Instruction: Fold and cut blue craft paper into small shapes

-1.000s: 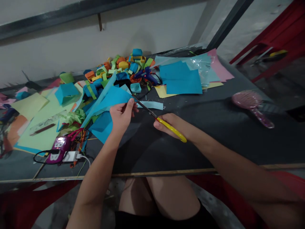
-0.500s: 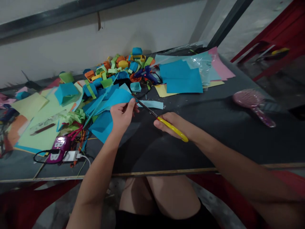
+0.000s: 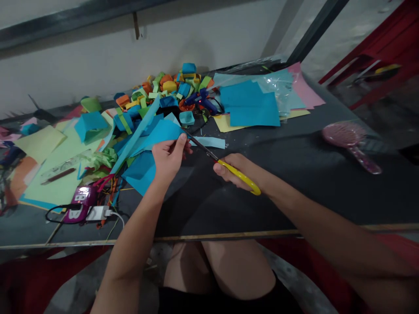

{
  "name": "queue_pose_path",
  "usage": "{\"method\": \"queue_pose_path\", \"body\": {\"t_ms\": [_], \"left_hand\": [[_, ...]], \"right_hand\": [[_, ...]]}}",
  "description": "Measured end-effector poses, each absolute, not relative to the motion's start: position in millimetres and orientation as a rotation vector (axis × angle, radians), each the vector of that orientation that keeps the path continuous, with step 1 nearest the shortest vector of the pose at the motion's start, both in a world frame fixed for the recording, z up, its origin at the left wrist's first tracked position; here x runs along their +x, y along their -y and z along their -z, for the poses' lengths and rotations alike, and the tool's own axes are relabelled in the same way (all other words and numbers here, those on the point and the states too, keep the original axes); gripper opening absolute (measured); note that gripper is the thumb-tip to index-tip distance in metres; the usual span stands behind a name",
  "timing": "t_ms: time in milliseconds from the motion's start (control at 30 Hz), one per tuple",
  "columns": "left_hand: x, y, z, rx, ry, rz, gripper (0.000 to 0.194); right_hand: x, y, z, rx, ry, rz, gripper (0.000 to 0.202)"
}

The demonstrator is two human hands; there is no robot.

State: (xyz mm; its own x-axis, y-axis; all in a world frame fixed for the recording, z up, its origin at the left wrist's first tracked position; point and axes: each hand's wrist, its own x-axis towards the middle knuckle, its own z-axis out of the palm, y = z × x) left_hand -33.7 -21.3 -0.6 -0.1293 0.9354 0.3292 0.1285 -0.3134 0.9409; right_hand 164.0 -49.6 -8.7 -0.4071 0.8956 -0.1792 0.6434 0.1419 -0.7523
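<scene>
My left hand (image 3: 169, 158) pinches the right end of a blue sheet of paper (image 3: 160, 134) between thumb and fingers. In my right hand (image 3: 234, 170) is a pair of scissors (image 3: 240, 175) with yellow handles. Their dark blades point up and left and reach the paper's edge beside my left thumb; whether the blades are parted I cannot tell. A light blue paper strip (image 3: 209, 142) lies on the table just behind the blades. Another long light blue strip (image 3: 139, 131) slants up past the sheet's left side. More blue paper (image 3: 144, 174) lies under my left wrist.
Behind my hands are a heap of coloured folded paper pieces (image 3: 168, 87) and a blue glue gun (image 3: 203, 102). Blue sheets (image 3: 252, 107) lie back right, a pink hairbrush (image 3: 347, 135) far right. At left are a purple device (image 3: 81, 200), a white adapter (image 3: 98, 213) and cables.
The long light blue strip left of the sheet has turned and shows a broader face. The scissors and my right hand have shifted very slightly right; my left hand keeps its hold.
</scene>
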Motion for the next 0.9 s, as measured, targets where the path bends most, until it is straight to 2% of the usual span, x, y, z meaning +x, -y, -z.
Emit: {"method": "queue_pose_path", "body": {"t_ms": [900], "left_hand": [[-26.9, 25.3, -3.1, 1.34, -1.18, -1.568, 0.044]], "right_hand": [[161.9, 53.6, 2.9, -1.501, 2.106, -1.091, 0.073]]}}
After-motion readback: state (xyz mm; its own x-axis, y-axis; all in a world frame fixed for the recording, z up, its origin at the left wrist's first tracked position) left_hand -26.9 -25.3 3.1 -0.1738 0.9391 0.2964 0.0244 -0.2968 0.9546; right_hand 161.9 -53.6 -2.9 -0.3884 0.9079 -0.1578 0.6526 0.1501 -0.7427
